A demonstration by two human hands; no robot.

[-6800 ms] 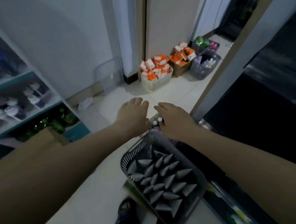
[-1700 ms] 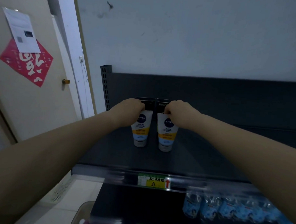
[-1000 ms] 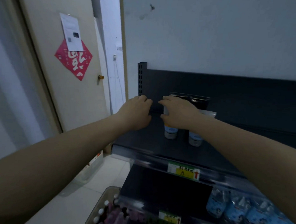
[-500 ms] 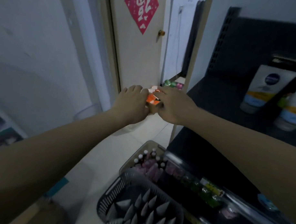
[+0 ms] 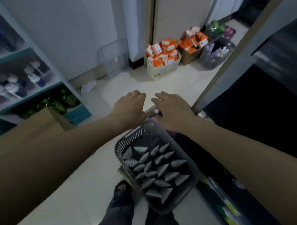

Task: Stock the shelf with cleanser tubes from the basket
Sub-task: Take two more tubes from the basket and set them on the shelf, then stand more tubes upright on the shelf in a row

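While the left hand (image 5: 130, 110) and right hand (image 5: 172, 111) hover palm-down, side by side over the far rim of the basket (image 5: 124, 142), fingers loosely extended and holding nothing, the cleanser tubes (image 5: 156, 166) stand packed inside it. The basket is dark grey plastic with slotted walls and rounded corners, low beside the dark shelf (image 5: 262, 108). Each tube shows a flat, matte grey crimped end, wedge-shaped, pointing up toward the camera. The long axes run roughly vertical, and the caps are hidden below.

The basket (image 5: 125, 142) is dark grey with slotted walls, the tubes (image 5: 159, 168) in it grey, the boxes (image 5: 164, 50) orange and white, the floor (image 5: 91, 186) pale cream.
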